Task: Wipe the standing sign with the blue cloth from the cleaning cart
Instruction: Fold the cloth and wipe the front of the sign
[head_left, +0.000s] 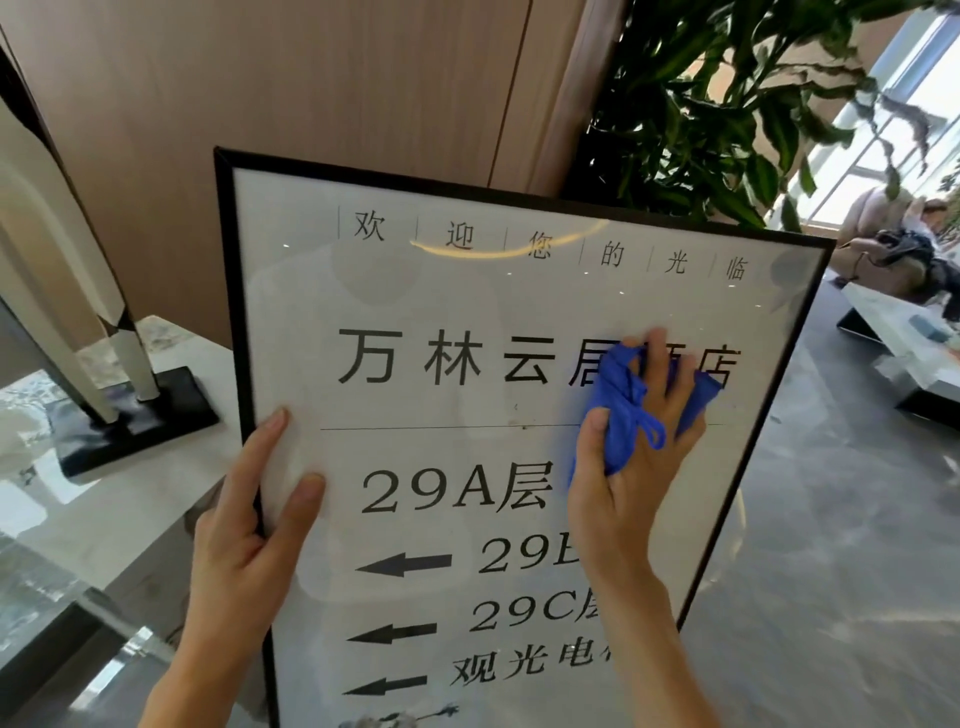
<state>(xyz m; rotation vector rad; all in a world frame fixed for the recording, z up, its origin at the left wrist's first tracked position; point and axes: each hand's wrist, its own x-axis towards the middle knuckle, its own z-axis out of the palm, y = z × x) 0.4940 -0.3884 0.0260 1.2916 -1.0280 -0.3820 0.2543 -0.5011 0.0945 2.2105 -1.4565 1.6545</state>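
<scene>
The standing sign fills the middle of the view: a white glazed panel in a thin black frame, printed with black characters, floor numbers and left-pointing arrows. My left hand grips its left frame edge, thumb on the glass and fingers wrapped behind. My right hand presses the bunched blue cloth flat against the right half of the glass, over the large line of characters. The cloth and hand look slightly blurred. The cleaning cart is out of view.
A pale sculpture on a black base stands on a marble ledge at the left. A leafy plant rises behind the sign. A low table and a seated person are at the far right, across grey floor.
</scene>
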